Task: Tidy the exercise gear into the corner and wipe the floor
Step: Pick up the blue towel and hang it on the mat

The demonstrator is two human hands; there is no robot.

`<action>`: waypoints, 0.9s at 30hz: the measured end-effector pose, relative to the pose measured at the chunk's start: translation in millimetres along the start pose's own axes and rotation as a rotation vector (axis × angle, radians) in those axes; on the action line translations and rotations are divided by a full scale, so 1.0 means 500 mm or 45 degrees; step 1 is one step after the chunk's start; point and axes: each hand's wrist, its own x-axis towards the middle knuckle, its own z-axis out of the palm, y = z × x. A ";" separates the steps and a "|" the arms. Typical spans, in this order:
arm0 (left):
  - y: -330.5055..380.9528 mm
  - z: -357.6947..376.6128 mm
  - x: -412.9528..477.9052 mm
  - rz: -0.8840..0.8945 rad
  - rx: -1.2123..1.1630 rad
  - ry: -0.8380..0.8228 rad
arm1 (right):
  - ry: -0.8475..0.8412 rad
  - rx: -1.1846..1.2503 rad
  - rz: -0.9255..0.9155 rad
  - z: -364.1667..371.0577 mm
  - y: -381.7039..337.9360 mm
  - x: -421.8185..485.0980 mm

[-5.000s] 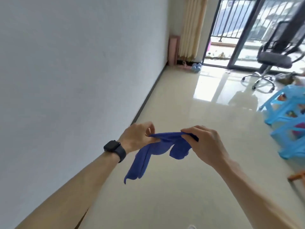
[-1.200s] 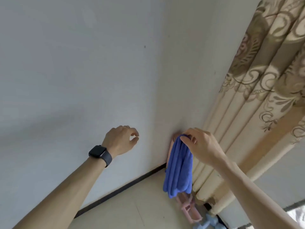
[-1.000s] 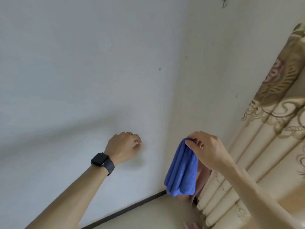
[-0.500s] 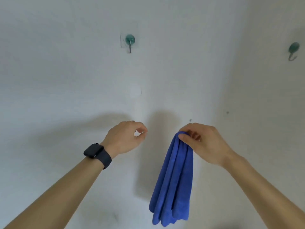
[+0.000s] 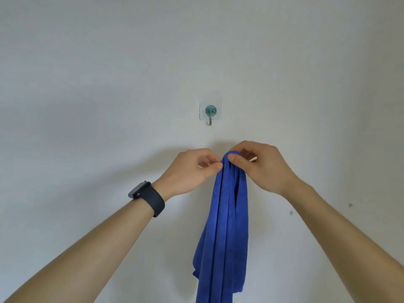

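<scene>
A blue cloth (image 5: 225,226) hangs folded in long pleats in front of a white wall. My right hand (image 5: 260,166) pinches its top fold between thumb and fingers. My left hand (image 5: 192,169), with a dark watch on the wrist, touches the cloth's top left edge with thumb and fingertips. A small green adhesive hook (image 5: 210,112) sits on the wall just above both hands, with nothing hanging on it. The cloth's lower end runs out of the frame.
The white wall (image 5: 87,84) fills the whole view. A few small dark marks (image 5: 290,213) dot it at the lower right. No floor or exercise gear is in sight.
My view has swung from the corner and curtain up to the wall hook, which now sits centred above my hands. My left hand has come over to the cloth's top.
</scene>
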 end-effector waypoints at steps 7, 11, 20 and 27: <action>-0.042 -0.066 0.025 0.004 -0.029 0.126 | 0.014 -0.153 0.033 0.022 -0.012 0.050; -0.080 -0.096 0.043 0.177 0.399 0.053 | -0.067 -0.306 0.042 0.039 -0.005 0.056; -0.093 -0.120 0.089 0.355 0.677 0.301 | 0.210 -0.446 -0.015 0.054 -0.002 0.087; -0.054 -0.118 0.167 0.320 0.573 0.611 | 0.519 -0.579 -0.082 0.042 -0.017 0.179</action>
